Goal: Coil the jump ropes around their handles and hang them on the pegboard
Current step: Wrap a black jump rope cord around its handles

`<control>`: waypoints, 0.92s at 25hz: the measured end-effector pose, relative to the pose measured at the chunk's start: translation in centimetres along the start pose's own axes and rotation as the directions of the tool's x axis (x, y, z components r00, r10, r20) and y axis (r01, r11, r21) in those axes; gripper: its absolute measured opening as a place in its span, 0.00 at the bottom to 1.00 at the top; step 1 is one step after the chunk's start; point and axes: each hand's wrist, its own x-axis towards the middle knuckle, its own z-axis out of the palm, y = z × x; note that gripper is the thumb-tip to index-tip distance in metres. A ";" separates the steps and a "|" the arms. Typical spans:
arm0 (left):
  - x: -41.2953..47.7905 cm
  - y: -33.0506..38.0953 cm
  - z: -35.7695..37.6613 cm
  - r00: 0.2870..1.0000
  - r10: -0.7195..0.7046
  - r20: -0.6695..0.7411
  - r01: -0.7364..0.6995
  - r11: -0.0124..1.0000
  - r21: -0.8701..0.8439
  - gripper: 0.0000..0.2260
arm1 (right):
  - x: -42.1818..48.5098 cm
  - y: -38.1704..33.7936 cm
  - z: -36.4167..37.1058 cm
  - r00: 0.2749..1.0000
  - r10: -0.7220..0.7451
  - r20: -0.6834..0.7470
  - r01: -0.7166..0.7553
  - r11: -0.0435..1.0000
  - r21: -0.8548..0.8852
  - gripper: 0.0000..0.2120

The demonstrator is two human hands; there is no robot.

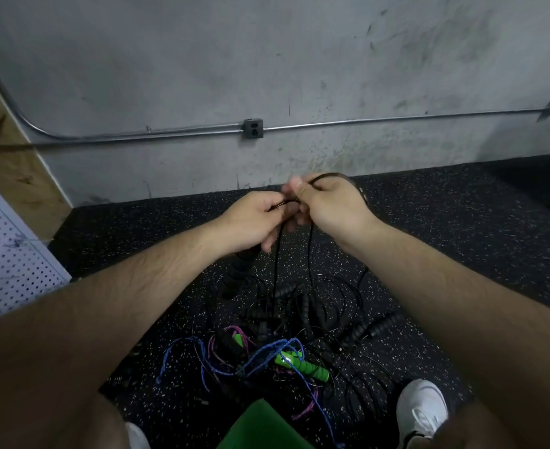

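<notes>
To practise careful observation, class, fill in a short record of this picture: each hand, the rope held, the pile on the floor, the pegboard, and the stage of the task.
Left hand: grips a black handle and the black cord
Right hand: pinches a loop of the same cord
Floor pile: tangled black ropes, a blue cord, a pink cord, a green handle
Pegboard: white, at the left edge, partly in view
Stage: coiling under way; this rope is not yet hung
</notes>
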 end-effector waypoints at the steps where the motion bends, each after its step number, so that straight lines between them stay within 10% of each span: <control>1: -0.1 -0.3 -0.1 0.999 -0.010 0.035 0.010 1.000 0.007 0.10 | 0.0 -0.7 -0.6 0.995 -0.046 -0.092 0.048 0.999 0.020 0.10; 5: -0.1 -1.2 0.1 0.997 -0.053 0.056 0.049 0.996 0.075 0.11 | 0.5 -2.6 -3.5 0.906 -0.154 -0.394 0.306 0.883 0.356 0.11; 8: 0.2 -0.8 0.1 0.999 -0.013 -0.044 0.013 1.000 0.001 0.13 | 0.2 -0.6 -2.1 0.988 -0.005 -0.152 0.014 0.998 0.060 0.19; 11: 0.3 -0.3 0.1 0.995 0.027 -0.098 -0.027 1.000 0.001 0.12 | 0.7 -0.1 -1.1 0.933 0.226 -0.279 -0.189 0.970 0.153 0.35; 14: 0.3 0.2 0.4 0.987 0.013 -0.159 -0.011 1.000 0.017 0.11 | 0.3 -0.3 -1.3 0.934 0.307 -0.185 -0.285 0.949 0.134 0.27; 18: 0.3 0.3 0.9 0.999 0.007 -0.039 -0.009 0.999 -0.049 0.10 | -0.5 -0.1 -0.3 0.998 0.038 -0.044 -0.039 0.999 -0.017 0.14; 23: -0.1 -2.4 1.4 0.990 -0.061 0.130 0.049 0.995 0.092 0.10 | 0.3 -4.3 -5.0 0.831 -0.207 -0.517 0.424 0.837 0.346 0.11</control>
